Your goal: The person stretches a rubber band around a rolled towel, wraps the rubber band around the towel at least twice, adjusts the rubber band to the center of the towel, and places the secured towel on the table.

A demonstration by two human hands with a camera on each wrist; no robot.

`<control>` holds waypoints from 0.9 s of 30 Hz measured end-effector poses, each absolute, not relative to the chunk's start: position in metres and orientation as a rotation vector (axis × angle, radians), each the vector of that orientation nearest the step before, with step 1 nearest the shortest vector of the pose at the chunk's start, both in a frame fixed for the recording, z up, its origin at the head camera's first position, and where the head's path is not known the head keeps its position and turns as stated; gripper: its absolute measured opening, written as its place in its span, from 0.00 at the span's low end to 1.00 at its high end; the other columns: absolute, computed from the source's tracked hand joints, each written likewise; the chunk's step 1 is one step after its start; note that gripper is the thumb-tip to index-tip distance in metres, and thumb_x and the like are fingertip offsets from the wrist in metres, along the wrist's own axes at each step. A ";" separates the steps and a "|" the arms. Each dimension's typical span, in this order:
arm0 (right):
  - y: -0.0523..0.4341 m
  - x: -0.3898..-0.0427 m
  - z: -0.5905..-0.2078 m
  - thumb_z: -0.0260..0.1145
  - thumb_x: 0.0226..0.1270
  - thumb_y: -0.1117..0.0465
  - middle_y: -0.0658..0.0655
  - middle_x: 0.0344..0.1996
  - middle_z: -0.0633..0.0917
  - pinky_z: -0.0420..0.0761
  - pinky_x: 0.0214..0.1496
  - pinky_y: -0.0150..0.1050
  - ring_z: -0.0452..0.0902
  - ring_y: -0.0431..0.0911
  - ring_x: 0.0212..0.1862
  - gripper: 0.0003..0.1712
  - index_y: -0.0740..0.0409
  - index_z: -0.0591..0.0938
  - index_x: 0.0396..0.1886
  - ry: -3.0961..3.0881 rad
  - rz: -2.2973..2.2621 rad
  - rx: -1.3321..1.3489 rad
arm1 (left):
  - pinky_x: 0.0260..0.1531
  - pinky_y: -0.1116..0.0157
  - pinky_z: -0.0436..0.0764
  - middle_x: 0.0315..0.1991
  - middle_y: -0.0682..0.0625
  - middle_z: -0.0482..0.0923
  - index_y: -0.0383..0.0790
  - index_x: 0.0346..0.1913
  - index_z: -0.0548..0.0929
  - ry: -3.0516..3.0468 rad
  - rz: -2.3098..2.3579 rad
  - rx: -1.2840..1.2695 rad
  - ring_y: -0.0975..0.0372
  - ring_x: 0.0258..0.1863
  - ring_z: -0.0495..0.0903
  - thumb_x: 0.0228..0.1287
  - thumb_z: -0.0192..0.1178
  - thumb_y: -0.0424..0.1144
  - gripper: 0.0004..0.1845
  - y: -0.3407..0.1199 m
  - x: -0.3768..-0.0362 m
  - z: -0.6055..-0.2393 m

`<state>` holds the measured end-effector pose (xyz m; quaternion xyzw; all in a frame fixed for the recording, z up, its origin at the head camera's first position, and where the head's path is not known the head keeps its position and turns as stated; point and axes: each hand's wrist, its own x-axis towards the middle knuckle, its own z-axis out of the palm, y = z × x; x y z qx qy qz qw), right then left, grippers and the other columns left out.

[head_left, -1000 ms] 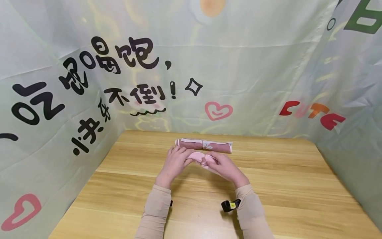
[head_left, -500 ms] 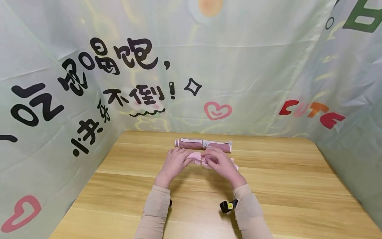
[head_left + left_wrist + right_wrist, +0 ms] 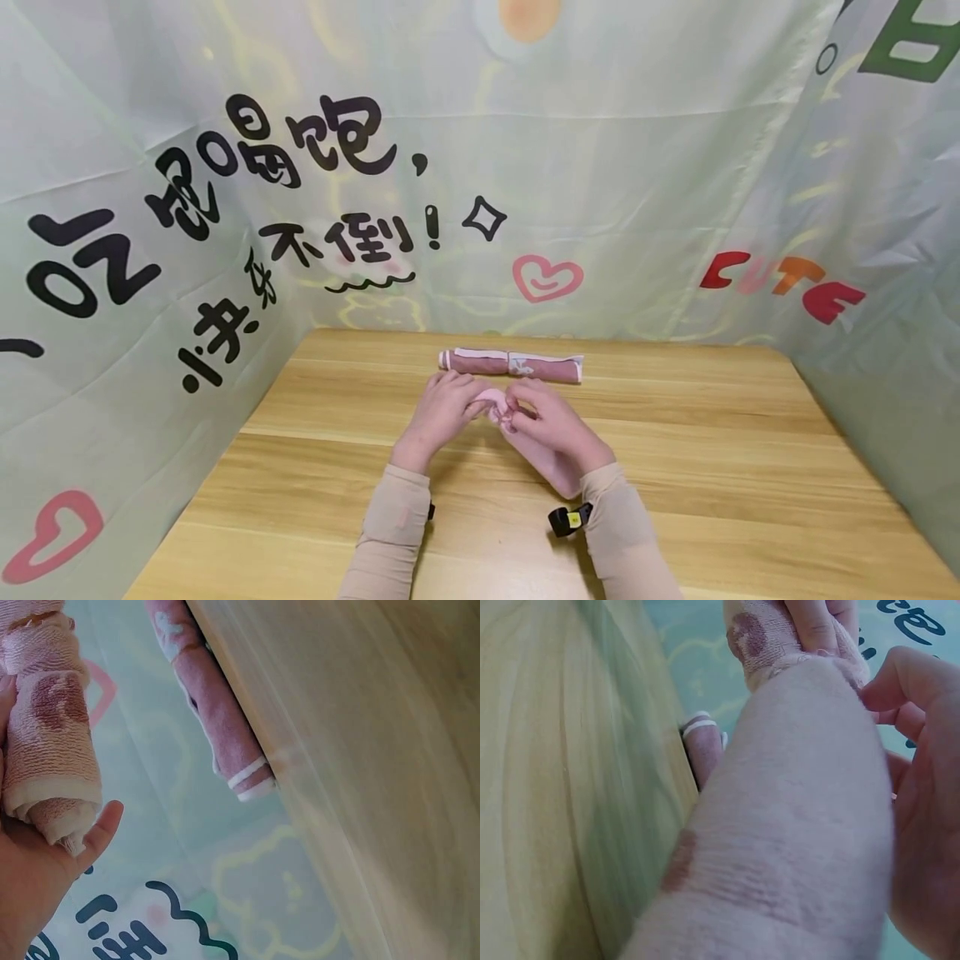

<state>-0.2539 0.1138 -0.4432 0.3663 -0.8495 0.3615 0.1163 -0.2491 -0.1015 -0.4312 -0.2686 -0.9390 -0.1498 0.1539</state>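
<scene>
I see my 2 hands meeting over the bench (image 3: 315, 467). My left hand (image 3: 438, 408) grips the rolled end of the pale pink towel (image 3: 543, 458), fingers curled round it. My right hand (image 3: 551, 421) pinches the same towel at the roll, and the loose length drapes back under that wrist. Just beyond both hands lies a darker pink rolled towel (image 3: 510, 365), apart from them.
</scene>
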 end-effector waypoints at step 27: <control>0.108 -0.253 -0.444 0.71 0.60 0.63 0.56 0.51 0.80 0.80 0.56 0.44 0.75 0.49 0.55 0.12 0.52 0.87 0.44 -2.344 1.196 0.999 | 0.47 0.49 0.78 0.38 0.52 0.86 0.48 0.45 0.85 -2.666 -0.494 -0.628 0.55 0.42 0.82 0.69 0.57 0.50 0.13 -0.112 -0.251 -0.425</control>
